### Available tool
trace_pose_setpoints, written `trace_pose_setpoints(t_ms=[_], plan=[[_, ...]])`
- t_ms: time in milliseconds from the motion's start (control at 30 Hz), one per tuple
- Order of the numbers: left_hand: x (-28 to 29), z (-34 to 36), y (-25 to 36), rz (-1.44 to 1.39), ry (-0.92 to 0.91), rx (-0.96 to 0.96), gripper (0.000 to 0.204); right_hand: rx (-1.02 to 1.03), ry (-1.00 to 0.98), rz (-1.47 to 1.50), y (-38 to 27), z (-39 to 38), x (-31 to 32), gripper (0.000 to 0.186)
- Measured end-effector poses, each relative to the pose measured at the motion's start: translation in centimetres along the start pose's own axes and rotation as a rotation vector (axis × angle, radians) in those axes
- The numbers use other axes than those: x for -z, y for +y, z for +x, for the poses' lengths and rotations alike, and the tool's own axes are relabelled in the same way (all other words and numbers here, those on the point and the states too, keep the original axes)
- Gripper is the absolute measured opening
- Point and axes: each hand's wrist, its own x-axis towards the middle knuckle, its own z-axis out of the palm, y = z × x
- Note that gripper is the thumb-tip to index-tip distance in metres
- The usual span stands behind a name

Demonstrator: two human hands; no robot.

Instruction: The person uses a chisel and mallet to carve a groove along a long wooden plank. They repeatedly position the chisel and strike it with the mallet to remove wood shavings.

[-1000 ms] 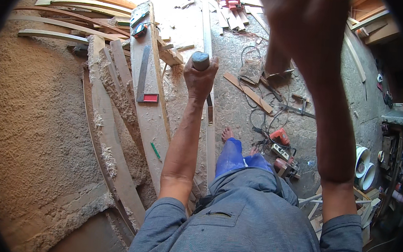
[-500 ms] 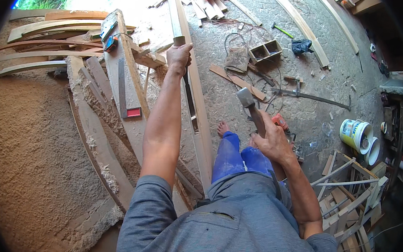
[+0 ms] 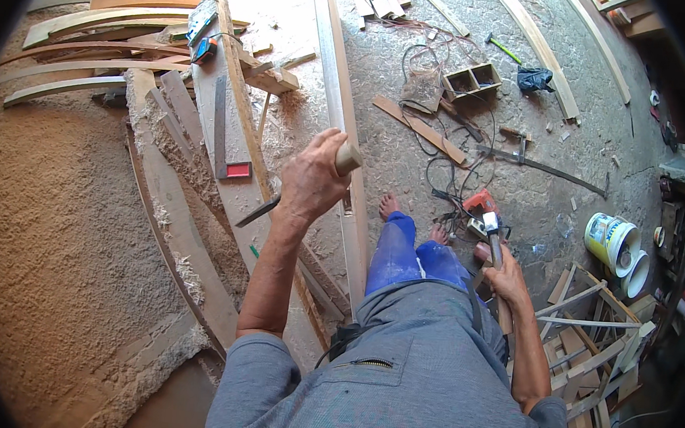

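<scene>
My left hand [image 3: 313,178] is closed round a chisel and hovers at the left edge of a long wooden beam [image 3: 339,85]. The chisel's pale handle [image 3: 348,159] sticks out to the right of the fist, and its dark blade [image 3: 259,211] points down to the left. Part of a slot in the beam [image 3: 347,208] shows just beyond the wrist. Beside my right thigh, my right hand [image 3: 508,280] grips a hammer by its wooden handle, with the metal head [image 3: 491,222] upward.
To the left stands a sawdust-strewn plank bench [image 3: 230,109] bearing a square [image 3: 220,128] and a tape measure [image 3: 204,50]. Curved timbers [image 3: 101,66] and sawdust [image 3: 61,216] lie beyond. On the floor are a divided wooden box [image 3: 472,81], cables, a clamp [image 3: 544,163], and buckets [image 3: 610,239].
My left hand has come back nearer to me, turning the chisel from pointing down at the beam's slot to pointing left. The hammer in my right hand has dropped lower and to the right.
</scene>
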Motion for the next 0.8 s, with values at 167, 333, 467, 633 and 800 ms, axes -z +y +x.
trace_pose_setpoints(t_ms=[167, 333, 467, 633, 800], plan=[[-8.1, -6.3, -2.4, -0.033, -0.205, 0.158, 0.040, 0.107, -0.014, -0.013, -2.5, 1.4, -1.5, 0.072], [-10.8, -6.9, -2.2, -0.118, 0.048, 0.250, 0.024, 0.156, -0.071, -0.002, -4.3, 1.6, -2.9, 0.066], [-6.4, -6.9, -1.4, -0.133, -0.658, 0.280, 0.020, 0.251, -0.046, -0.058, -2.0, 3.1, -3.6, 0.066], [-1.4, -7.6, -1.6, -0.573, -0.058, 0.367, 0.024, 0.190, -0.065, -0.019, -1.7, 2.9, -3.6, 0.069], [1.9, -2.4, -0.3, -1.061, 0.659, 0.203, 0.020, 0.226, -0.063, -0.089, -3.3, 2.4, -3.8, 0.070]])
